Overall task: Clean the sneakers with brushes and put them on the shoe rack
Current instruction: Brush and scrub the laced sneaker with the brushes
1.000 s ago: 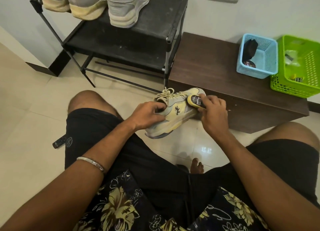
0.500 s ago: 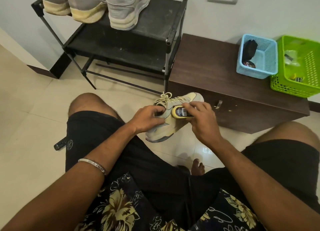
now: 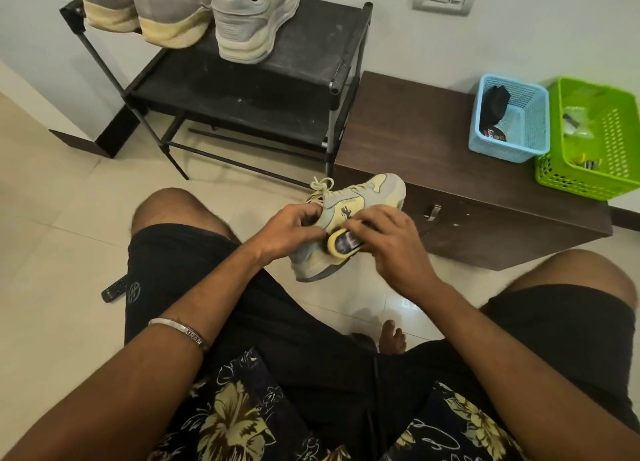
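Observation:
A grey and pale yellow sneaker [image 3: 363,197] is held in the air above the floor, toe pointing away to the right. My left hand [image 3: 289,232] grips it at the collar, near the laces. My right hand [image 3: 391,249] holds a small yellow brush [image 3: 341,244] against the sneaker's side, toward the heel. Three other grey sneakers stand on the top shelf of the black shoe rack [image 3: 322,35]; the nearest one [image 3: 252,17] has its heel toward me.
A low brown cabinet [image 3: 415,142] stands right of the rack, carrying a blue basket [image 3: 510,121] and a green basket [image 3: 595,138]. A black remote [image 3: 112,291] lies on the tiled floor by my left thigh. My knees flank the sneaker.
My right hand has drawn the brush along the sneaker's side from the toe end toward the heel. The sneaker stays in my left hand.

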